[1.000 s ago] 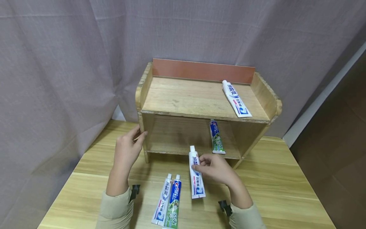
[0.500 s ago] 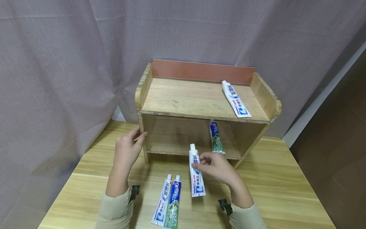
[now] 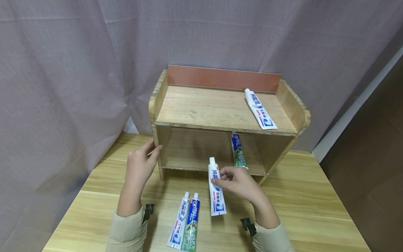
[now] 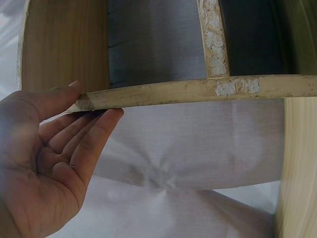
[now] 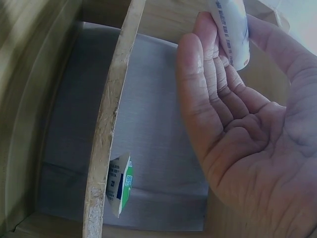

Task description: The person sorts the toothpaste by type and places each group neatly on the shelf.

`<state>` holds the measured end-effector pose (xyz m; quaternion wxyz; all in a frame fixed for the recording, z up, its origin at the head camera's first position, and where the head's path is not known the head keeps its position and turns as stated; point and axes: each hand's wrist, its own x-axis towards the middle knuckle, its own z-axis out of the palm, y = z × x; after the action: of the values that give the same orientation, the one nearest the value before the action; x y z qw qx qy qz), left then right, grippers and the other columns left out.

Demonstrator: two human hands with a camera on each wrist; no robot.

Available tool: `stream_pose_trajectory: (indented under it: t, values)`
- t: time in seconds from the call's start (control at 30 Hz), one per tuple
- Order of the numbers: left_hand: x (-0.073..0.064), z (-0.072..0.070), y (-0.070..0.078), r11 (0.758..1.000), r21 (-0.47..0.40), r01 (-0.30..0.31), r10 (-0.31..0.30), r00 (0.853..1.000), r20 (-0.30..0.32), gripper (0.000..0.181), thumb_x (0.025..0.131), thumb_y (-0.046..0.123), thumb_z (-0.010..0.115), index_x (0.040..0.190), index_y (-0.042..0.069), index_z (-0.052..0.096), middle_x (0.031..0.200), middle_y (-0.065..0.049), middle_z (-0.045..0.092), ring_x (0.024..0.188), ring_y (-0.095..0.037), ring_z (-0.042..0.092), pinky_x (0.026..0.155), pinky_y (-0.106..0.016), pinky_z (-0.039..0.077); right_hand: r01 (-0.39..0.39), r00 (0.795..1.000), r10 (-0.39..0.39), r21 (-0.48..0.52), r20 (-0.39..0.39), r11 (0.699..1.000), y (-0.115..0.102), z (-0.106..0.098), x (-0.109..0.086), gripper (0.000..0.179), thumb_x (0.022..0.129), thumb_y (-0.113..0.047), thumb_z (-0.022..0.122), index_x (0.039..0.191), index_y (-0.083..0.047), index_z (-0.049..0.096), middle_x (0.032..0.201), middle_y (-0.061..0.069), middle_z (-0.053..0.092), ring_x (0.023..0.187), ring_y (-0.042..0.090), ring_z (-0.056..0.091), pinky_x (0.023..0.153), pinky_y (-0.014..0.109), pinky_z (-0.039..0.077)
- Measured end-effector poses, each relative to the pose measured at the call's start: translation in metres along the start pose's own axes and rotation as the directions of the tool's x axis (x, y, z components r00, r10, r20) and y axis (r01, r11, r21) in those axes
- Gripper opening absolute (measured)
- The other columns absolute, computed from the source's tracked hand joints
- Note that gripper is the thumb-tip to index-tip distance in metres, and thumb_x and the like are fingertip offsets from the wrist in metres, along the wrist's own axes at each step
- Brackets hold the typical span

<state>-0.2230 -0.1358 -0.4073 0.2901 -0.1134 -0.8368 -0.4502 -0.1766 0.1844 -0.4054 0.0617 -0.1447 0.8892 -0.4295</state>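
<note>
My right hand (image 3: 240, 183) pinches a white toothpaste tube (image 3: 218, 201) between thumb and fingers, cap end toward the shelf. The tube is held in front of the lower compartment of a small wooden shelf unit (image 3: 192, 108). In the right wrist view, the tube (image 5: 233, 29) shows only partly, between thumb and fingertips. My left hand (image 3: 138, 166) grips the front edge of the unit's left side panel (image 4: 163, 92), thumb on one face and fingers on the other.
Another white tube (image 3: 259, 110) lies on the top board, at the right. A blue-green tube (image 3: 238, 150) lies on the lower board. On the wooden table (image 3: 315, 210), a white tube (image 3: 178, 224) and a blue-green tube (image 3: 192, 222) lie side by side. A grey curtain (image 3: 204, 31) hangs behind.
The right hand has moved the white toothpaste tube slightly up and toward the shelf unit. The left hand stays in place on the side panel.
</note>
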Motion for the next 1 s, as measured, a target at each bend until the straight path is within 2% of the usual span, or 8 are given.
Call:
stream_pose_trajectory:
  t: [0.4, 1.0]
  values:
    - [-0.001, 0.0, -0.002, 1.0, 0.009, -0.012, 0.012, 1.0, -0.002, 0.027, 0.095, 0.013, 0.072, 0.118, 0.0, 0.072, 0.108, -0.018, 0.074, 0.096, -0.031, 0.074, 0.077, -0.033, 0.064, -0.002, 1.0, 0.003, 0.008, -0.006, 1.0, -0.004, -0.002, -0.002, 0.026, 0.088, -0.034, 0.079, 0.092, -0.011, 0.07, 0.082, 0.0, 0.067, 0.072, 0.018, 0.061, 0.057, 0.027, 0.056]
    - [0.0, 0.001, -0.002, 1.0, 0.011, 0.006, -0.006, 1.0, 0.005, 0.03, 0.096, 0.016, 0.071, 0.122, 0.002, 0.071, 0.111, -0.017, 0.073, 0.099, -0.031, 0.073, 0.078, -0.035, 0.064, 0.034, 0.999, -0.035, -0.02, -0.027, 0.999, -0.012, -0.008, -0.003, 0.024, 0.087, -0.034, 0.08, 0.093, -0.013, 0.071, 0.082, -0.002, 0.067, 0.071, 0.018, 0.062, 0.058, 0.027, 0.057]
